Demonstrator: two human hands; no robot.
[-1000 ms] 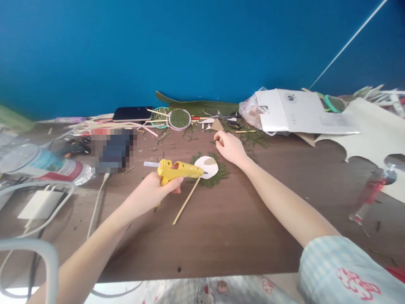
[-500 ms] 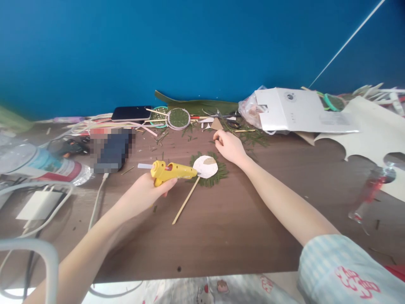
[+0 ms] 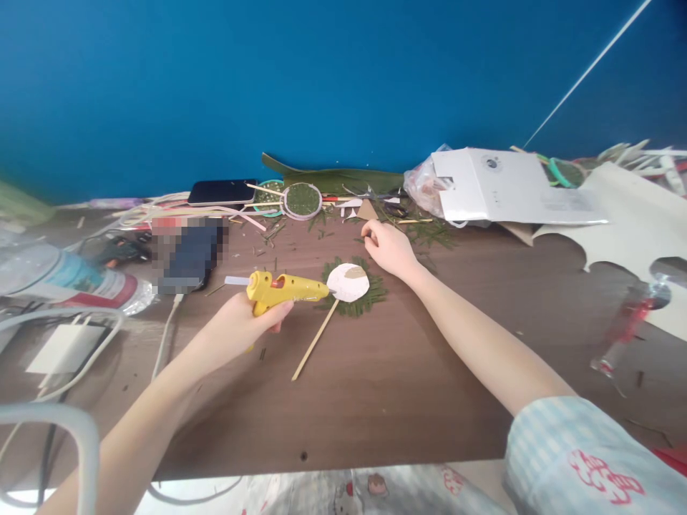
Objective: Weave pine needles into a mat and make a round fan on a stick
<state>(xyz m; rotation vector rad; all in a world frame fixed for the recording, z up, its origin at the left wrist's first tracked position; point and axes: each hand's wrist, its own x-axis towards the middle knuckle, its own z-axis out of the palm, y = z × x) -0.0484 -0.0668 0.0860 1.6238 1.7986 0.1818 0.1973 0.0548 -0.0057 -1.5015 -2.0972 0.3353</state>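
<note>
My left hand (image 3: 251,325) grips a yellow hot glue gun (image 3: 290,288) with a clear glue stick poking from its back. The gun's nozzle is at the left edge of a round white paper disc (image 3: 346,286). Under the disc spreads a ring of green leaf pieces (image 3: 370,304), and a thin wooden stick (image 3: 315,340) runs from it toward the front. My right hand (image 3: 391,247) rests on the table beyond and right of the disc, fingers curled. Whatever those fingertips hold, if anything, is hidden.
Two round leaf-filled fans (image 3: 301,201) and a black phone (image 3: 222,192) lie along the blue wall. A white box (image 3: 499,187) and cut white sheet (image 3: 627,214) are at right. At left are a plastic bottle (image 3: 69,275), a charger (image 3: 67,348) and cables.
My left hand and the glue gun have shifted slightly left, the nozzle moving back toward the disc's left edge. My right hand and the disc have stayed in place.
</note>
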